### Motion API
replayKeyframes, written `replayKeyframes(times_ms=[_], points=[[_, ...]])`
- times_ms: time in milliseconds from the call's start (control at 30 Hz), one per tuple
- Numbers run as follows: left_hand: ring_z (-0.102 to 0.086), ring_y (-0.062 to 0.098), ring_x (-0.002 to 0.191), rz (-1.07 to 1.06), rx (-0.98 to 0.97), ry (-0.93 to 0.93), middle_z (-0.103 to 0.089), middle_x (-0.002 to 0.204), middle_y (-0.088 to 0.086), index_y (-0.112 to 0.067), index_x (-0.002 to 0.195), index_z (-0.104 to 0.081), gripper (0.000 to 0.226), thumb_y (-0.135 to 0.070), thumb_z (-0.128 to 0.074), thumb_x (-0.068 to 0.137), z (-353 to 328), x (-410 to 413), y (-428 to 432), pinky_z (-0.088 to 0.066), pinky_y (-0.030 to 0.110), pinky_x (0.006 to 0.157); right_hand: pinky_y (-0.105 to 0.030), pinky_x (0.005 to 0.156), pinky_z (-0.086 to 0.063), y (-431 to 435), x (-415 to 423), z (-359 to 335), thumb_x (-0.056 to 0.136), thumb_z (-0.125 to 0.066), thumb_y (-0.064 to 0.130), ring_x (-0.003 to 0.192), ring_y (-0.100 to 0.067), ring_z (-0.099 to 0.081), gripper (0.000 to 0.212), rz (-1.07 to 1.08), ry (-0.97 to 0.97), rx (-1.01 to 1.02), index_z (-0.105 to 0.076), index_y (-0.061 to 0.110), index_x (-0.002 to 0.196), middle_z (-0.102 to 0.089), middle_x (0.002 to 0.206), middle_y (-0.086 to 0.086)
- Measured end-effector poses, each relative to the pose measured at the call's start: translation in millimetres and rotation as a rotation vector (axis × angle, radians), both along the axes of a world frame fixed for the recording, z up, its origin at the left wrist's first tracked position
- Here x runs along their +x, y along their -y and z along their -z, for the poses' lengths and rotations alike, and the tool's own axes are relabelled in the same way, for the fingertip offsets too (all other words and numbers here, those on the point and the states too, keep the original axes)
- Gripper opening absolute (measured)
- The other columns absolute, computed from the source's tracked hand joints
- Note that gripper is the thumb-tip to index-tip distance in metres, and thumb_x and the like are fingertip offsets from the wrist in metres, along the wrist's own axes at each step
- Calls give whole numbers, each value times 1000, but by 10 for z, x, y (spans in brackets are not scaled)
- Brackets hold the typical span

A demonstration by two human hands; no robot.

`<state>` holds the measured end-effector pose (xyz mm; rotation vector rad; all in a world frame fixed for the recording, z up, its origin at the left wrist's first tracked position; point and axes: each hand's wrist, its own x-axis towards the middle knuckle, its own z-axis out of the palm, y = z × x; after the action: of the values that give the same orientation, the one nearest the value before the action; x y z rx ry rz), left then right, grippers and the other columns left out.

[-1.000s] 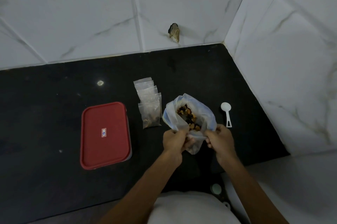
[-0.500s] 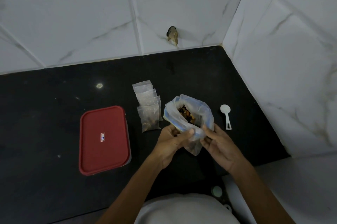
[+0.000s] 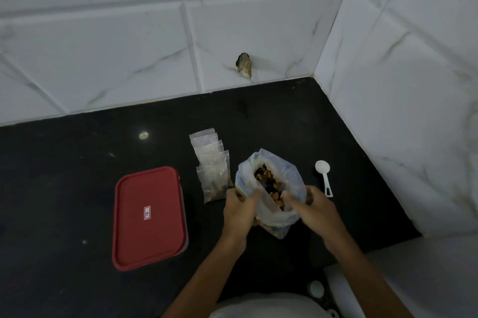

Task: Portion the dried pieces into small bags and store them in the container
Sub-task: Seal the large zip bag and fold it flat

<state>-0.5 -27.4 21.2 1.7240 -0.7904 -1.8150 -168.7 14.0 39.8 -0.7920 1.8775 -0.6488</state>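
While both hands spread its mouth, likely so a scoop can reach in, the large clear plastic bag [image 3: 291, 172] of dark and orange dried pieces [image 3: 269, 184] stands on the black table [image 3: 77, 162]. The left hand [image 3: 240, 211] and right hand [image 3: 314, 210] each have a closed grip pinching its rim. A stack of small clear zip bags [image 3: 212, 170] lies just left of it, the red-lidded rectangular container [image 3: 148, 216] farther left, and a white plastic spoon [image 3: 323, 175] just right, handy.

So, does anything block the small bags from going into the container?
Yes: the red lid sits shut on the container, left of the small bags. The counter between them shows nothing else.
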Motion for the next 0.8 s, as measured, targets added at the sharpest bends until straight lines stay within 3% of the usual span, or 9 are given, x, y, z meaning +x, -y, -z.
replayKeyframes(times_ms=[100, 200, 267, 367, 500, 633, 700, 800], points=[[-65, 24, 106, -85, 52, -61, -66, 119, 7, -21, 122, -58, 33, -38, -65, 96, -35, 48, 267, -57, 44, 86, -37, 84, -57, 134, -149, -6, 90, -57, 58, 100, -18, -69, 45, 114, 355, 9, -64, 23, 117, -71, 108, -2], [-65, 29, 106, -161, 185, -206, -67, 119, 13, -17, 124, -63, 32, -37, -61, 99, -90, 2, 534, -56, 42, 78, -50, 96, -51, 384, -274, 216, 89, -53, 65, 106, -30, -69, 58, 294, 588, 97, -67, 17, 119, -72, 112, -12], [-65, 30, 105, -189, 248, -266, -67, 117, 16, -14, 126, -62, 35, -36, -61, 99, -90, -29, 661, -56, 45, 80, -50, 96, -51, 506, -294, 305, 88, -61, 55, 107, -36, -67, 58, 349, 592, 115, -63, 10, 124, -70, 116, -15], [-68, 31, 103, -177, 243, -278, -69, 114, 17, -10, 125, -63, 31, -25, -65, 98, -58, -68, 729, -56, 48, 84, -49, 102, -46, 554, -267, 250, 75, -78, 33, 114, -34, -64, 59, 253, 640, 75, -63, 5, 125, -67, 122, -16], [-69, 31, 110, -107, 217, -282, -71, 118, 17, -9, 128, -65, 32, -14, -65, 96, -50, -52, 729, -55, 51, 97, -48, 100, -49, 566, -319, 205, 66, -81, 23, 110, -30, -66, 53, 153, 629, 35, -70, 3, 114, -70, 115, -17], [-65, 31, 115, 17, 187, -275, -68, 124, 16, -10, 133, -62, 40, 0, -60, 95, -20, -54, 762, -51, 51, 103, -47, 99, -51, 608, -319, 190, 81, -73, 10, 105, -25, -69, 27, 47, 474, -25, -72, 11, 108, -74, 107, -10], [-65, 29, 110, 69, 151, -213, -67, 120, 13, -11, 130, -61, 41, 4, -59, 92, -54, -91, 807, -51, 51, 103, -49, 97, -53, 671, -322, 157, 86, -65, 3, 104, -26, -69, 26, 39, 416, -22, -69, 9, 110, -72, 109, -13], [-62, 27, 109, 139, 95, -91, -62, 124, 12, -16, 116, -63, 39, 8, -55, 87, -147, -135, 892, -52, 50, 101, -46, 98, -52, 785, -342, 105, 90, -64, 12, 104, -26, -68, 23, 48, 530, 58, -70, 6, 112, -71, 113, -16]])
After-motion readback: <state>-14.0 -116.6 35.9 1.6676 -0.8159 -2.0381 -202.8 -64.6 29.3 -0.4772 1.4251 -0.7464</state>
